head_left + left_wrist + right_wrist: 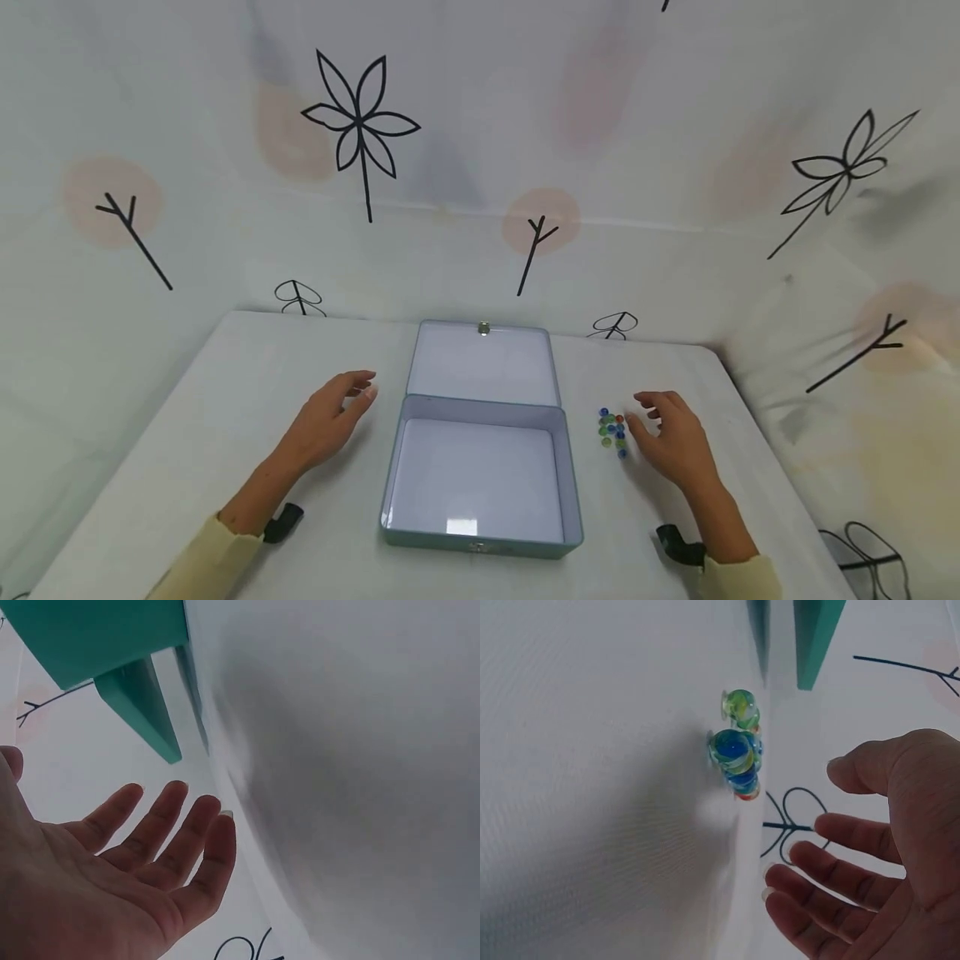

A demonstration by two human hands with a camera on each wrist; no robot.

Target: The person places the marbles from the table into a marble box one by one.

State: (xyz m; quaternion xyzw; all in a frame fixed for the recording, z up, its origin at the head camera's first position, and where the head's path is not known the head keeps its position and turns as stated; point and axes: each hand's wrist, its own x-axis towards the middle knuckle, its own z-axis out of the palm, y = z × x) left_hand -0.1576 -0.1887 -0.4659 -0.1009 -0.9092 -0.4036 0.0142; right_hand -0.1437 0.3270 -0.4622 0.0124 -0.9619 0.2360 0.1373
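An open green tin box with a pale inside stands mid-table, its lid tipped back toward the wall. Several glass marbles in blue, green and red lie clustered to the right of it. Close by their right side is my right hand, fingers loosely bent and nothing in them. Up close in the right wrist view, the marbles sit apart from the fingertips. Left of the box, my left hand hovers with relaxed fingers, holding nothing; the left wrist view shows its palm beside the box's green side.
A small metal clasp sits on the lid's far edge. The white table meets a pale cloth wall with line-drawn plants at the back. Black straps circle both wrists.
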